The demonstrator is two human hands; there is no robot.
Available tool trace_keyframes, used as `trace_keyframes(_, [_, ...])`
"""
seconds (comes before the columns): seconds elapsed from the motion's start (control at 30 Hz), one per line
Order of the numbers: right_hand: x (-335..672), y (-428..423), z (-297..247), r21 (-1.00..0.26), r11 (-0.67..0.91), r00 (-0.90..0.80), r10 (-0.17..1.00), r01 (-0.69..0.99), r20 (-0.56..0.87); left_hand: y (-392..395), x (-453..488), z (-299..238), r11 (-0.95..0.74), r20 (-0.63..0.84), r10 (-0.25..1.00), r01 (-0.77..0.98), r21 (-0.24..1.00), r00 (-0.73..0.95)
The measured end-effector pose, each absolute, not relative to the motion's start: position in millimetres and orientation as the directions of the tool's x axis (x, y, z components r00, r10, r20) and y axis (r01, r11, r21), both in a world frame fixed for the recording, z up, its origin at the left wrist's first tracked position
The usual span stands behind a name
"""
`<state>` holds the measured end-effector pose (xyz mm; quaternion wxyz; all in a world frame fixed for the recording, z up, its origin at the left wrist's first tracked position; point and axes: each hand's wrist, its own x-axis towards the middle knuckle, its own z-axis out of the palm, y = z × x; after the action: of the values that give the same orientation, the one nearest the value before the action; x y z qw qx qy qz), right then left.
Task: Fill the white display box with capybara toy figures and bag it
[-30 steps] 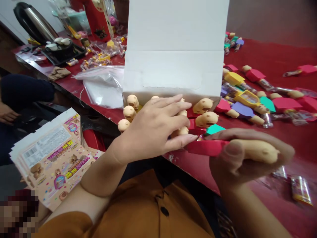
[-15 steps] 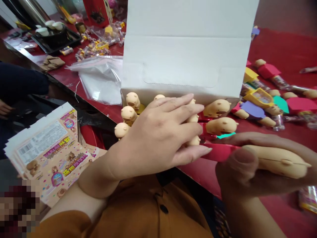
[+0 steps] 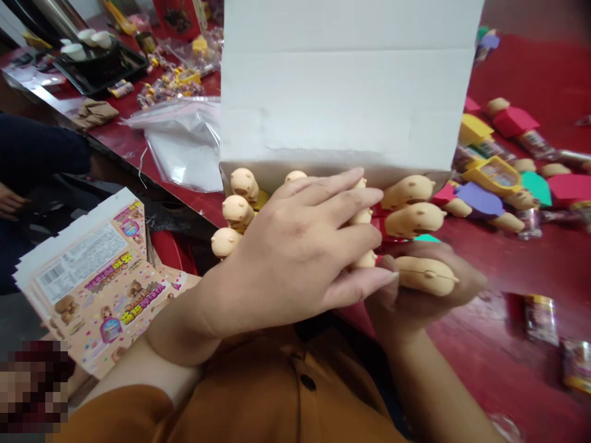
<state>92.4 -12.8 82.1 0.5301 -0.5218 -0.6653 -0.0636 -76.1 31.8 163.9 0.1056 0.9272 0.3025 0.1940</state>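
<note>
An open white carton point(image 3: 346, 98) stands before me, its lid raised. Tan animal-headed toys point(image 3: 240, 212) sit upright in rows inside it. Across the middle heads lies my left hand point(image 3: 290, 240), palm down with fingers stretched out, covering several of them. My right hand point(image 3: 406, 317) is closed around another animal-headed toy point(image 3: 427, 275) at the carton's near right corner; its tan head shows and its lower part is mostly hidden. Just beyond this toy, two more tan heads point(image 3: 413, 220) lean to the right in the carton.
Loose coloured toys point(image 3: 480, 200) lie on the red table at right, with candy packs point(image 3: 540, 317) nearer me. Plastic bags point(image 3: 182, 147) and wrapped sweets point(image 3: 170, 86) lie left. Printed flat cartons point(image 3: 101, 277) are stacked at lower left. Another person's sleeve point(image 3: 41, 147) shows beyond.
My right hand has moved left and slightly up with its toy, bringing it to the carton's near right corner. My left hand stays over the toy heads.
</note>
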Motion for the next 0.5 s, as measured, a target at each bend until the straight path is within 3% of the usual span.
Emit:
trace_keyframes(0.1, [93.4,-10.1,71.4,-0.323,0.423,0.016,0.586,0.847,0.81,22.8,-77.1,168.4,-0.818,0.337,0.574,0.506,0.274,0.747])
trace_keyframes(0.2, [99.8,-17.6,58.8,-0.439,0.379,0.157,0.584,0.815,0.796,17.0,-92.0,177.7,-0.816,0.48,0.578,0.479,0.325,0.659])
trace_keyframes(0.27, [102.1,-27.2,51.5,-0.576,0.418,0.303,0.556,0.703,0.774,30.0,-109.8,180.9,-0.744,0.615,0.658,0.5,0.442,0.435])
trace_keyframes(0.33, [102.1,-39.6,46.5,-0.656,0.448,0.407,0.534,0.608,0.741,61.5,-129.2,180.0,-0.61,0.651,0.749,0.514,0.603,0.124])
trace_keyframes(0.4, [101.0,-53.4,44.0,-0.731,0.399,0.469,0.577,0.553,0.669,103.4,-144.5,178.2,-0.442,0.498,0.867,0.472,0.763,0.008])
trace_keyframes(0.5, [102.1,-72.8,43.4,-0.848,0.266,0.501,0.71,0.459,0.494,150.9,-150.9,187.8,-0.32,0.299,0.948,0.346,0.882,0.114])
